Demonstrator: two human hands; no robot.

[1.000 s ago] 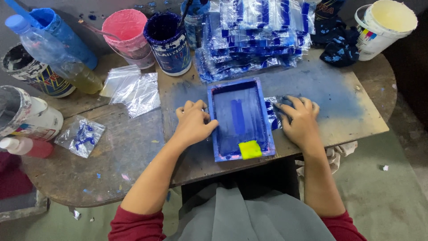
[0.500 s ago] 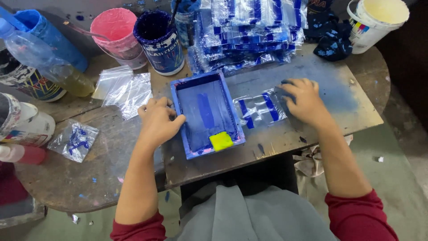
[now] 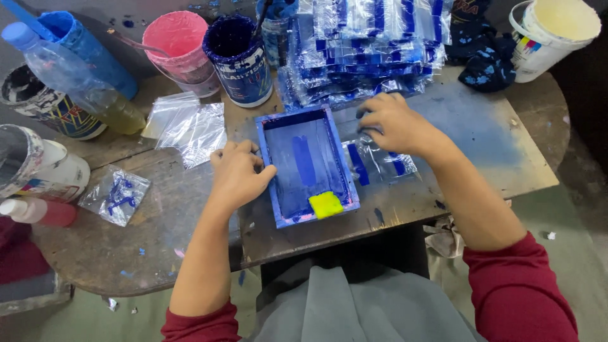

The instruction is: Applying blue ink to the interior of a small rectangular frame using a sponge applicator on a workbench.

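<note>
**Two hands, a blue frame and a printed bag**

A small blue printing frame lies flat in the middle of the picture, on a board smeared with blue. Its long side runs from the top of the picture down toward the person, leaning a little to the right at the bottom. A yellow sponge sits in its lower end.

The left hand holds the frame's left edge, fingers curled over the rim.

The right hand is just right of the frame. Its fingers are spread and press flat on a clear plastic bag with blue stripes. The bag touches the frame's right side.

A pile of printed bags lies at the top. A blue paint can and a pink bucket stand at the upper left.
</note>
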